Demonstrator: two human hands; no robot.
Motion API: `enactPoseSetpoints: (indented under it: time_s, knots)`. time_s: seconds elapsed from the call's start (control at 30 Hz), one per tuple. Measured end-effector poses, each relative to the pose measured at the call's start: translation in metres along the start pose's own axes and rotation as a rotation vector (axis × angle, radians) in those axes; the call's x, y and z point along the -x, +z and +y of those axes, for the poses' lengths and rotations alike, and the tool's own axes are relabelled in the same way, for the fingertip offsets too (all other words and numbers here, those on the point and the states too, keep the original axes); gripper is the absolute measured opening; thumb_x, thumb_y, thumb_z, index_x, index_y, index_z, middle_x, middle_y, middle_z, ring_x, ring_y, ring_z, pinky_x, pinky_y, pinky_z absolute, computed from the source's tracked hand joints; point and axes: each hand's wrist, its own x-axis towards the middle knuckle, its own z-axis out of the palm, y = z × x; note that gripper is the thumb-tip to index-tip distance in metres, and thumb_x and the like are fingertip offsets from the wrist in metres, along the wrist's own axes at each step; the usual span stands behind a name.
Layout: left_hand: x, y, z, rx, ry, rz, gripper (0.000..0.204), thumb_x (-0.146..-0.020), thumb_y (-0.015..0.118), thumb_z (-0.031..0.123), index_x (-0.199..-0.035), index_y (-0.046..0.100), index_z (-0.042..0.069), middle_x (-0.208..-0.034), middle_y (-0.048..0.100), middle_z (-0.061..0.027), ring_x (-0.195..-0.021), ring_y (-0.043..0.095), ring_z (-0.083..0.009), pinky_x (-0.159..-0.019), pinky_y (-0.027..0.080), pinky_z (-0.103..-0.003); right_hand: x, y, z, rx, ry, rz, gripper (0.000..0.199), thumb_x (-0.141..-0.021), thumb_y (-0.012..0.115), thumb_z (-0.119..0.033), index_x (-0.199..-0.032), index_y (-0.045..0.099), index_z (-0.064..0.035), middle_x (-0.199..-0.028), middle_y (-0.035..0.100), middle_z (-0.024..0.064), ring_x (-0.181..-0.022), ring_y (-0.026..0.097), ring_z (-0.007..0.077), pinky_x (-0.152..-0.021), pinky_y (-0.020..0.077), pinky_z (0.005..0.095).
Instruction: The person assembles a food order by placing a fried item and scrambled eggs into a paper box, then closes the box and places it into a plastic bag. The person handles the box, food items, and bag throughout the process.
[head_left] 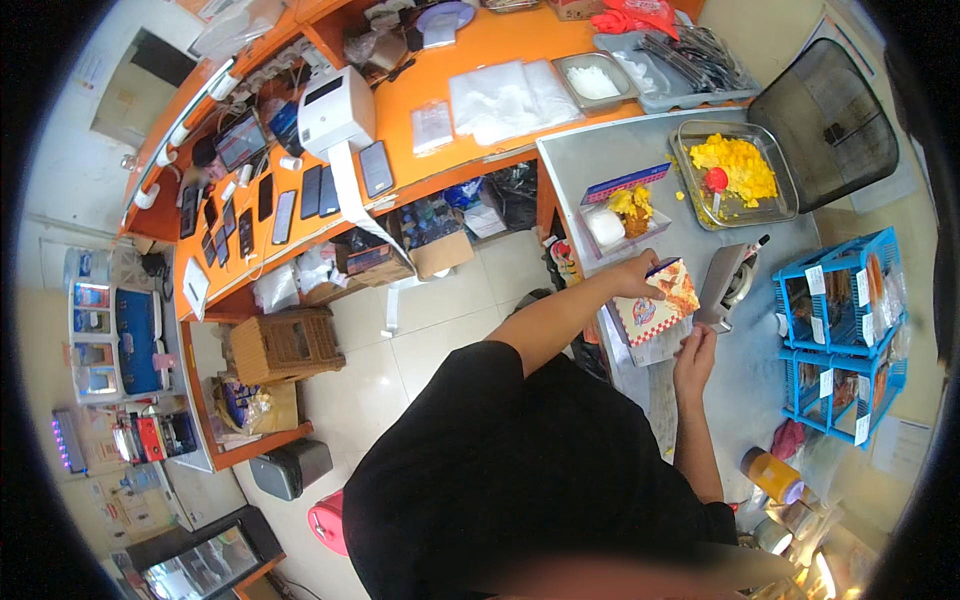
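My left hand (638,277) grips the top edge of a closed printed paper food box (655,312), cream with red checks and a food picture. My right hand (694,362) has its fingers drawn together beside the box's right corner; what the tips pinch, if anything, is too small to make out. Just beyond those fingertips stands a grey metal tool like a stapler (724,285), touching or very near the box. Farther off, an open food box (607,252) holds a white mound like rice, a browned piece and yellow crumbly food, its lid standing raised.
A glass tray (684,197) of yellow food with a red-ended spoon stands at the back. Stacked blue baskets (828,345) and an amber jar (768,474) flank the right. A printer (335,112) and several phones occupy the orange counter (412,85).
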Motion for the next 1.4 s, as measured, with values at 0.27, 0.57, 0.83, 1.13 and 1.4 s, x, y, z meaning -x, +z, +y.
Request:
enactPoseSetpoints:
  time_s: [0.27, 0.57, 0.83, 1.13, 1.4]
  knots:
    - [0.005, -0.059, 0.004, -0.261, 0.09, 0.047, 0.078, -0.082, 0.081, 0.028, -0.151, 0.049, 0.014, -0.134, 0.062, -0.019, -0.124, 0.06, -0.0357, -0.107, 0.046, -0.043, -0.091, 0.056, -0.078, 0.119, -0.299, 0.013, 0.044, -0.101, 0.063, -0.027, -0.129, 0.057, 0.006, -0.117, 0.065, 0.0254, -0.112, 0.064, 0.035, -0.099, 0.0479, 0.0419]
    - [0.032, -0.151, 0.01, -0.435, 0.062, 1.126, 0.098, -0.079, 0.085, 0.04, -0.152, 0.034, -0.001, -0.137, 0.047, -0.0285, -0.121, 0.055, -0.0454, -0.102, 0.049, -0.049, -0.217, 0.153, -0.115, -0.052, -0.307, -0.088, 0.094, -0.075, 0.089, -0.039, -0.143, 0.044, 0.009, -0.14, 0.053, 0.0284, -0.129, 0.055, 0.0378, -0.109, 0.0434, 0.0446]
    - [-0.011, -0.211, 0.028, -0.317, 0.064, 0.754, 0.085, -0.08, 0.082, 0.023, -0.147, 0.036, -0.003, -0.127, 0.048, -0.0259, -0.109, 0.064, -0.0432, -0.09, 0.056, -0.046, -0.215, 0.158, -0.142, 0.207, -0.428, 0.203, 0.077, -0.08, 0.084, -0.03, -0.139, 0.045, -0.0016, -0.104, 0.071, 0.0164, -0.092, 0.072, 0.0268, -0.079, 0.0566, 0.0388]
    - [0.007, -0.246, -0.013, 0.152, 0.209, 0.38, 0.069, -0.08, 0.061, -0.011, -0.144, 0.045, 0.006, -0.13, 0.056, -0.0237, -0.117, 0.062, -0.0375, -0.098, 0.051, -0.039, -0.232, 0.103, -0.12, 0.057, -0.447, -0.217, 0.059, -0.085, 0.064, 0.003, -0.142, 0.051, -0.0075, -0.123, 0.065, 0.02, -0.112, 0.065, 0.0324, -0.095, 0.0525, 0.0382]
    - [0.045, -0.172, -0.072, -0.437, 0.57, 0.545, 0.044, -0.074, 0.068, -0.009, -0.114, 0.068, 0.007, -0.126, 0.059, -0.0201, -0.126, 0.058, -0.0415, -0.103, 0.05, -0.047, -0.157, 0.099, -0.114, 0.316, -0.188, 0.02, 0.048, -0.087, 0.071, -0.013, -0.129, 0.054, 0.0032, -0.118, 0.064, 0.0262, -0.109, 0.065, 0.0424, -0.094, 0.0537, 0.0469]
